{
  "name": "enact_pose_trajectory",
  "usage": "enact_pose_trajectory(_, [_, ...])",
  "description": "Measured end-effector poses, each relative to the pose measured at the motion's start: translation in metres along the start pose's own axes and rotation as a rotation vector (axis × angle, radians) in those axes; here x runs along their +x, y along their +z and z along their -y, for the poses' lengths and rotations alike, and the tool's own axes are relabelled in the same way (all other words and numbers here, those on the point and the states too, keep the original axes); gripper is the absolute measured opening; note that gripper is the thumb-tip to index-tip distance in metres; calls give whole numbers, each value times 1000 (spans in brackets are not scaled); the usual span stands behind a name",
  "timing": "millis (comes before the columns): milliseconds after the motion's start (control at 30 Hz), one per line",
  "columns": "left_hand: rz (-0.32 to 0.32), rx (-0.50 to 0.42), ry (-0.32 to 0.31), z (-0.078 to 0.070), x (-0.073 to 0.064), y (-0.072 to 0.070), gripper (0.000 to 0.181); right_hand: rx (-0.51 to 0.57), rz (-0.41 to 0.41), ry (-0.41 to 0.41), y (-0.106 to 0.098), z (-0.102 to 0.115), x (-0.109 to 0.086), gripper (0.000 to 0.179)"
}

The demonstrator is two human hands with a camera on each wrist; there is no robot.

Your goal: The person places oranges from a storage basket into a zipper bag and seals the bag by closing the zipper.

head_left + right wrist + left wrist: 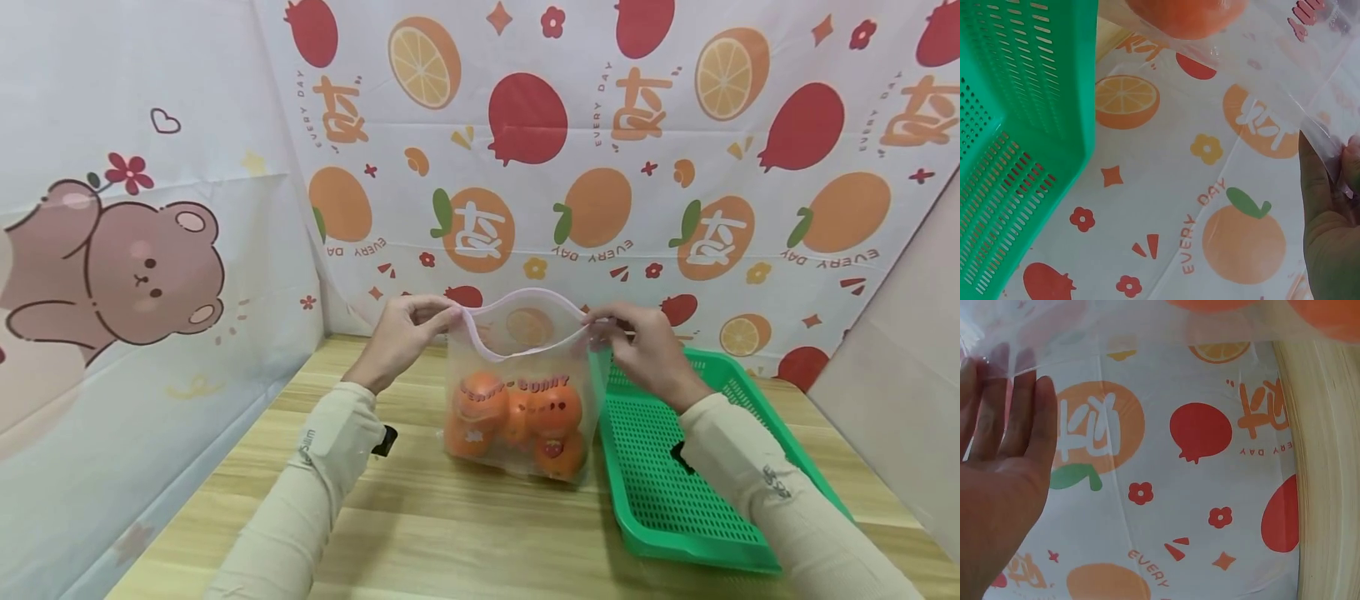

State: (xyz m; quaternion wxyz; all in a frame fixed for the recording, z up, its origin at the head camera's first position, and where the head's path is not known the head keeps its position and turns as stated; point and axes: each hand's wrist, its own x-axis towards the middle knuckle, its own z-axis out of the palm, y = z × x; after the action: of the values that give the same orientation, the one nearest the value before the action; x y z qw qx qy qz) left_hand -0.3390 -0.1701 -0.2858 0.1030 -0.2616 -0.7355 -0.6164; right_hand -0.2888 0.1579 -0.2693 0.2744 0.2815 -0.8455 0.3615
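Note:
A translucent zip bag [517, 350] with a pink rim and printed lettering stands upright on the wooden table, its mouth gaping. Inside it lie several oranges [483, 400], bunched at the bottom. My left hand [405, 333] pinches the bag's left top corner between thumb and fingers. At the opposite top corner my right hand [648, 346] pinches the rim. In the left wrist view, the left hand [1013, 437] has its fingers behind the clear plastic. The right wrist view shows the right hand [1332, 200] gripping the bag's edge, with an orange [1188, 12] hanging low in the plastic.
A green perforated basket [626, 533] stands right of the bag, under my right forearm. Fruit-printed cloth [540, 208] rises behind the wooden table [420, 542]. A bear-printed cloth [150, 275] borders the left side, and a pale panel [892, 333] the right.

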Motion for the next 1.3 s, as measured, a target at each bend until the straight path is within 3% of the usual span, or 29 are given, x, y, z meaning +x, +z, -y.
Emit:
enact_pose_trajectory(200, [-100,37,39,1,-4,-4,23,32,-15,-4,-4,-6,-2,21])
enact_pose_trajectory(433, [-144,28,88,4,-12,-12,23,-5,-43,37,-13,-10,-6,20])
enact_pose_trajectory(667, [-189,81,102,6,-21,-20,23,19,-31,67,-17,-10,-9,21])
enact_pose_trajectory(867, [-203,171,122,7,-26,-22,20,-50,-53,58,-19,-10,-10,13])
enact_pose_trajectory(1033, [-211,187,128,7,-28,-22,19,-48,-42,46,-19,-12,-10,14])
enact_pose_trajectory(1300, [-156,265,102,1,-28,-25,22,-20,-98,119,-21,-15,-12,8])
